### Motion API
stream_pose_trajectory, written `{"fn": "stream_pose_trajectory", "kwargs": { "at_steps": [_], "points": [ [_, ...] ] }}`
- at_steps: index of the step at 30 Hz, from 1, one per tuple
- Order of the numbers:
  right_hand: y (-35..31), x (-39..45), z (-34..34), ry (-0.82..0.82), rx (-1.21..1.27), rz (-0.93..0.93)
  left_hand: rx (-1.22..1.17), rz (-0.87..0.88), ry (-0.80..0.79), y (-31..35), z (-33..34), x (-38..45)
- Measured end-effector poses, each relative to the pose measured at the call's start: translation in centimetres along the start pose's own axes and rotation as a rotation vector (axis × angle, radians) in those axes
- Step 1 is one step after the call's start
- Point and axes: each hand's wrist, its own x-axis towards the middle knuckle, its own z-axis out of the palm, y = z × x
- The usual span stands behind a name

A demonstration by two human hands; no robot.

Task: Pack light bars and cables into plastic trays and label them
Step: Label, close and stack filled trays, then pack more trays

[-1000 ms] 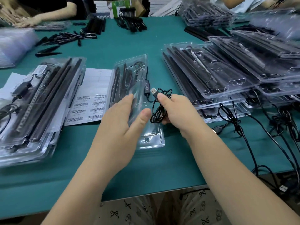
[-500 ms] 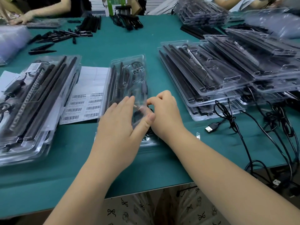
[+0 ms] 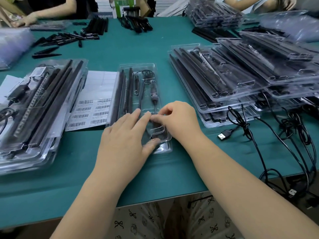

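Observation:
A clear plastic tray (image 3: 138, 69) lies lengthwise in the middle of the green table. Black light bars (image 3: 124, 90) fill its left side, and a cable controller (image 3: 153, 92) sits in its right channel. My left hand (image 3: 126, 137) holds the near end of the tray's clear lid (image 3: 164, 135), fingers flat on top and thumb at its near edge. With curled fingers, my right hand (image 3: 179, 119) pinches the coiled black cable (image 3: 158, 125) in the tray's near compartment, under the raised lid. Most of the coil is hidden by my hands.
A barcode label sheet (image 3: 93, 109) lies left of the tray, beside a stack of packed trays (image 3: 43, 104). More tray stacks (image 3: 224, 80) stand right. Loose USB cables (image 3: 241, 121) trail over the right table edge. Loose black bars (image 3: 69, 37) and other people's hands (image 3: 25, 19) are at the back.
My right hand moved left, carrying the coiled cable from beside the tray into its near compartment under the lid. My left hand kept hold of the lid and lowered it.

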Motion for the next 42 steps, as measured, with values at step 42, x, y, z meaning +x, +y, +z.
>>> {"fn": "stream_pose_trajectory", "kwargs": {
  "at_steps": [42],
  "points": [
    [0.6,-0.3,-2.7,-0.241,-0.161,-0.162,0.177,0.154,-0.202,-1.2,0.2,-0.4]
  ]
}}
